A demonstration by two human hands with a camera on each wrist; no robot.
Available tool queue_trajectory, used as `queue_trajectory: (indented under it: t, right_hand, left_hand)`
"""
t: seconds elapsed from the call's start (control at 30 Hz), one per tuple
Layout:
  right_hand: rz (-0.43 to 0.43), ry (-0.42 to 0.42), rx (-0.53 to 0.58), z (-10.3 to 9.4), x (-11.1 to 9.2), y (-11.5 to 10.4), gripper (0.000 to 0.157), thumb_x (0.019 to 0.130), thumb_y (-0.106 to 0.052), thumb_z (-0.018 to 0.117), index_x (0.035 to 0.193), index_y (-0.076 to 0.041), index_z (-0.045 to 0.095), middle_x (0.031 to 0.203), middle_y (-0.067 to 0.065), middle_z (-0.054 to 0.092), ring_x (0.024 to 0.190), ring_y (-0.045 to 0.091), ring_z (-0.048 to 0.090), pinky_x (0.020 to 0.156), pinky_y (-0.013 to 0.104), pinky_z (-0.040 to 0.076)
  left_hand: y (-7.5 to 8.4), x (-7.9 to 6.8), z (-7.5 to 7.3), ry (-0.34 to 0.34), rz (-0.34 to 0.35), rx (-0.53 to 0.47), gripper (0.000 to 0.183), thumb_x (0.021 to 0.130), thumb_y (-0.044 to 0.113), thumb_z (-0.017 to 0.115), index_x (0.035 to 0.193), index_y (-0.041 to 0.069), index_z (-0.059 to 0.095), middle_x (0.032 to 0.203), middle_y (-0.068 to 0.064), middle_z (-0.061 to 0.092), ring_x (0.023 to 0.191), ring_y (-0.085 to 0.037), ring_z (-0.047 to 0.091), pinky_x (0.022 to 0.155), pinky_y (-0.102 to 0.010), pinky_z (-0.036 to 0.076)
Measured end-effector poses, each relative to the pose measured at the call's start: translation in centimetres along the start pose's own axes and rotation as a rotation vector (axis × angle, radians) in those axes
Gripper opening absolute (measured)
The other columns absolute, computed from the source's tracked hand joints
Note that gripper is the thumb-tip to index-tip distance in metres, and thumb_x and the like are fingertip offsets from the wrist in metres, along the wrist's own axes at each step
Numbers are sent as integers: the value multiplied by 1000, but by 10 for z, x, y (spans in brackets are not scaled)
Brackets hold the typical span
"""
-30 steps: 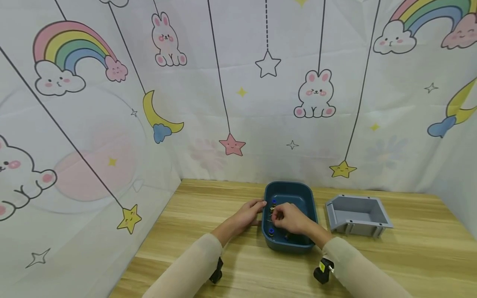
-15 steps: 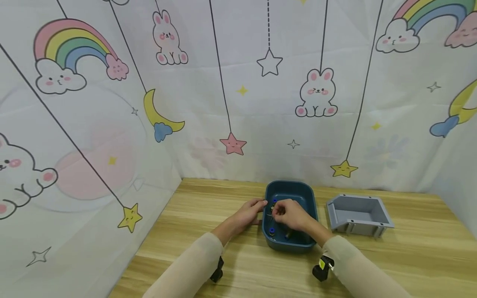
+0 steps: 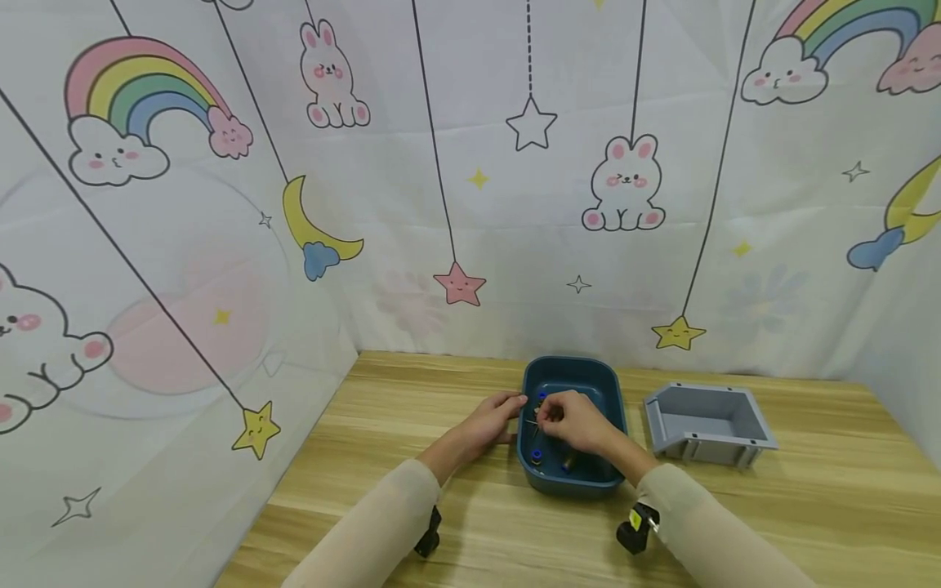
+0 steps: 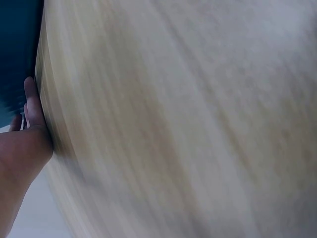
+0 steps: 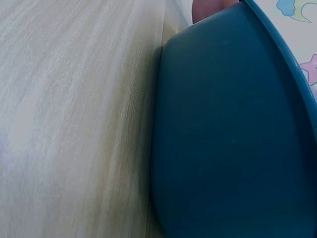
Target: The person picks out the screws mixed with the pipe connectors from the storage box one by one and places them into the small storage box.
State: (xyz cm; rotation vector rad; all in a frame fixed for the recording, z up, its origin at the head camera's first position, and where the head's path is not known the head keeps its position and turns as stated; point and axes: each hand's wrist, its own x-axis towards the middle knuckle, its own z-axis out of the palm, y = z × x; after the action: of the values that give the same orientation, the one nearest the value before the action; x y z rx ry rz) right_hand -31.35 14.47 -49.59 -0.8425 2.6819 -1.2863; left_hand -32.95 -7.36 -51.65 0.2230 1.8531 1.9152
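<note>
The right hand [image 3: 572,423] pinched what looked like a pin [image 3: 531,421] inside the tub [image 3: 572,488], fingers narrow; the left hand [image 3: 491,418], fingers fairly straight, touched the tub's side. A steady tub and light pinch likely served best. Only the head view showed the pin; the right wrist view showed outer wall.

A wood-grained worktop [image 3: 823,510] is bordered at the back and sides by white cloth [image 3: 507,196], on which rabbits [image 3: 623,196], rainbows [image 3: 150,82], clouds [image 3: 118,157], stars [image 3: 459,286] and crescent moons [image 3: 294,210] are printed. Towards the right, a grey bin [image 3: 713,452] is set on the worktop, near the cloth, its cavity facing up.
</note>
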Motion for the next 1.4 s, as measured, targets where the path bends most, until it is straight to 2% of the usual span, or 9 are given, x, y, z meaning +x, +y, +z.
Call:
queue_trajectory:
  t: [0.3, 0.67, 0.87, 1.17, 1.4]
  right_hand:
    - [-14, -2, -36, -2, 1, -1, 5, 92, -6, 76, 88, -9, 75, 82, -7, 68, 75, 8, 61, 69, 25, 54]
    - [-23, -70, -85, -19, -1, -10, 6, 92, -3, 75, 89, -8, 73, 84, -8, 69, 75, 8, 62, 69, 25, 56]
    - [-47, -57, -111, -29, -4, -13, 3, 92, -6, 77, 90, -5, 74, 82, -8, 67, 74, 7, 61, 69, 26, 56]
    - [-98, -26, -138, -36, -12, -15, 6, 91, -3, 76, 90, -8, 74, 80, -9, 65, 71, 5, 58, 66, 26, 54]
    - [-106, -12, -147, -46, -19, -16, 10, 91, -1, 76, 87, -10, 73, 78, -8, 63, 70, 6, 56, 64, 25, 52]
  left_hand:
    - [1, -2, 0, 2, 4, 3, 61, 111, 34, 56, 156, -5, 41, 151, -22, 53, 142, -33, 51, 102, -48, 58]
    - [0, -1, 0, -4, 3, -6, 61, 111, 34, 56, 156, -5, 41, 152, -21, 53, 143, -33, 49, 103, -48, 58]
    - [0, -1, 1, 1, 5, -3, 64, 111, 35, 56, 158, -6, 38, 154, -23, 51, 144, -33, 49, 103, -48, 58]
    - [-1, 1, 0, 9, 12, -13, 64, 110, 35, 58, 156, -5, 41, 152, -22, 53, 143, -34, 50, 102, -48, 58]
    - [-1, 1, 2, 15, 18, -7, 62, 110, 35, 57, 155, -6, 42, 150, -22, 55, 141, -33, 52, 101, -48, 59]
